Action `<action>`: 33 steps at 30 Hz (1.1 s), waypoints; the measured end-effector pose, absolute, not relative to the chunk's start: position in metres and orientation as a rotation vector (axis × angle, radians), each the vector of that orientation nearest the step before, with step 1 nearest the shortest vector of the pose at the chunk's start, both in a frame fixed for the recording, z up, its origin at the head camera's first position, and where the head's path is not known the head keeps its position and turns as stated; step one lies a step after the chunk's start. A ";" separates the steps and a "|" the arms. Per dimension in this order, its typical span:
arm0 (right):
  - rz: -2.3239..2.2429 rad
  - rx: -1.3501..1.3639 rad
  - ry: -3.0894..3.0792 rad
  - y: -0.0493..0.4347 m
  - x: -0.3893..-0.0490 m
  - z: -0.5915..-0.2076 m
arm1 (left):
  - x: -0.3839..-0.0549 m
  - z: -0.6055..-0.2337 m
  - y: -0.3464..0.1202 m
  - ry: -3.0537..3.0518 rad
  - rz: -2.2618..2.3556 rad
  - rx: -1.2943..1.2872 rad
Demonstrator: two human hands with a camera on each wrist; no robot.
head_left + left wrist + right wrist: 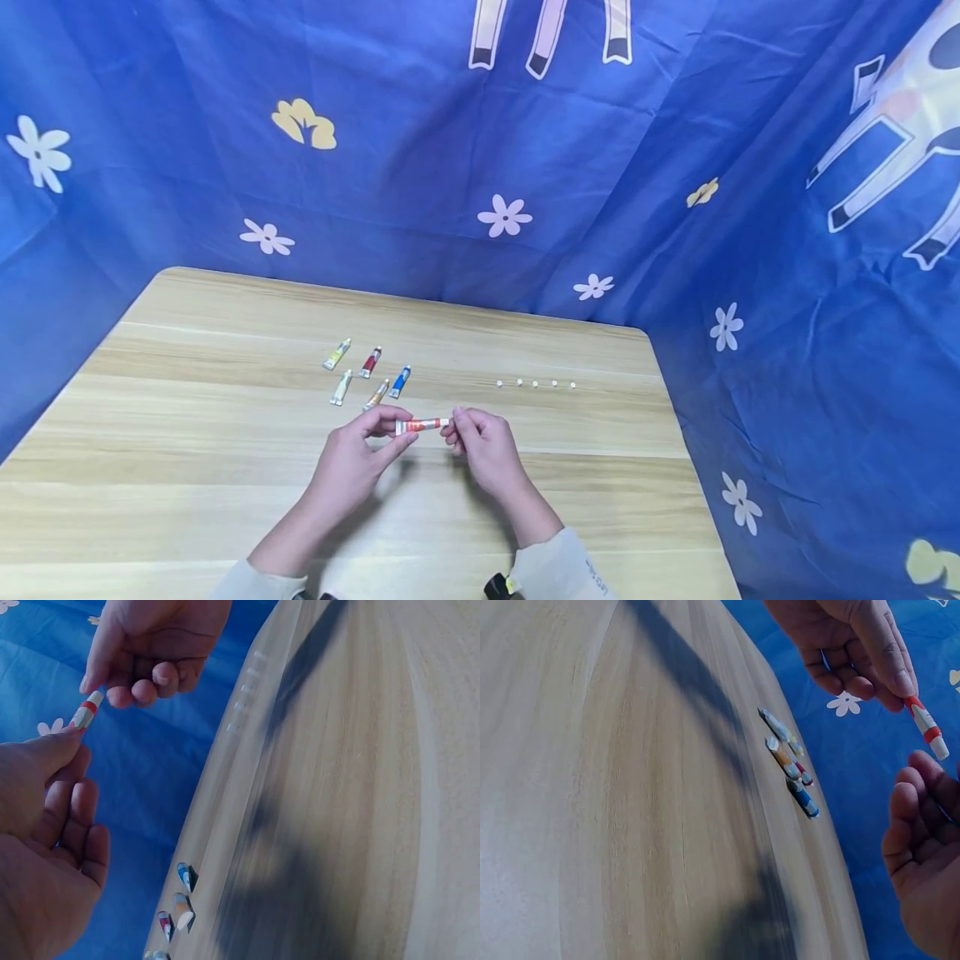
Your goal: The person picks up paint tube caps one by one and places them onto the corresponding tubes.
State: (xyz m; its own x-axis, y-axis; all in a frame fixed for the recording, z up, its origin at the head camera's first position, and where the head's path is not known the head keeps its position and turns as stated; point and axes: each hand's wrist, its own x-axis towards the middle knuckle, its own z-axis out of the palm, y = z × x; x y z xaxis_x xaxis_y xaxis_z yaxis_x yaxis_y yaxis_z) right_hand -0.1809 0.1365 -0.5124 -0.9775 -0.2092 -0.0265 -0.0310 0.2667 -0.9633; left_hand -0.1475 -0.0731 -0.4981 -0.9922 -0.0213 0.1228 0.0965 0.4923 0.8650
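My left hand [348,458] pinches a small red-and-white paint tube [420,426] by its flat end, between thumb and forefinger. The tube lies sideways above the table, its white cap [940,747] pointing at my right hand [487,446]. Thumb and forefinger of the right hand are right by that cap, loosely bent. In the left wrist view a small gap shows between the right forefinger and the cap. Beyond the left hand lie a yellow tube [337,354], a dark red tube [371,362], a blue tube [401,382], a pale tube [341,387] and an orange tube [377,393].
Several small white pieces [536,384] lie in a row on the wooden table [187,400], right of the tubes. A blue cloth [420,167] printed with flowers and animal legs hangs behind the table and along its sides.
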 end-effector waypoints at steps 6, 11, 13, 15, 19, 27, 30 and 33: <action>-1.861 -0.397 2.362 0.140 -0.181 -0.513 | -0.148 -0.500 -0.075 -2.616 -1.531 -0.051; -1.882 -0.539 2.458 0.141 -0.179 -0.515 | -0.147 -0.501 -0.077 -2.639 -1.578 -0.014; -1.887 -0.574 2.492 0.141 -0.179 -0.516 | -0.147 -0.501 -0.077 -2.646 -1.593 -0.008; -1.886 -0.603 2.525 0.140 -0.179 -0.518 | -0.147 -0.501 -0.077 -2.651 -1.597 -0.014; -1.857 -0.680 2.612 0.140 -0.180 -0.519 | -0.148 -0.501 -0.078 -2.662 -1.615 -0.024; -1.796 -0.589 2.660 0.139 -0.180 -0.515 | -0.149 -0.500 -0.078 -2.670 -1.578 -0.037; -1.834 -0.459 2.578 0.138 -0.179 -0.515 | -0.149 -0.500 -0.076 -2.655 -1.560 -0.052; -1.885 -0.332 2.466 0.136 -0.178 -0.516 | -0.148 -0.501 -0.075 -2.637 -1.551 -0.061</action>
State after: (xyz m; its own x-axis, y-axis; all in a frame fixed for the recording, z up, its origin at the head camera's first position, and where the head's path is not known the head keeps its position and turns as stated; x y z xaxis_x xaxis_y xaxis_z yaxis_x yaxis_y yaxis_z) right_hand -0.1779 0.1359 -0.5157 -0.9772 -0.1801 0.1124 -0.1557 0.2484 -0.9561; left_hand -0.1477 -0.0754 -0.5010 -0.9959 -0.0072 0.0904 0.0755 0.4864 0.8705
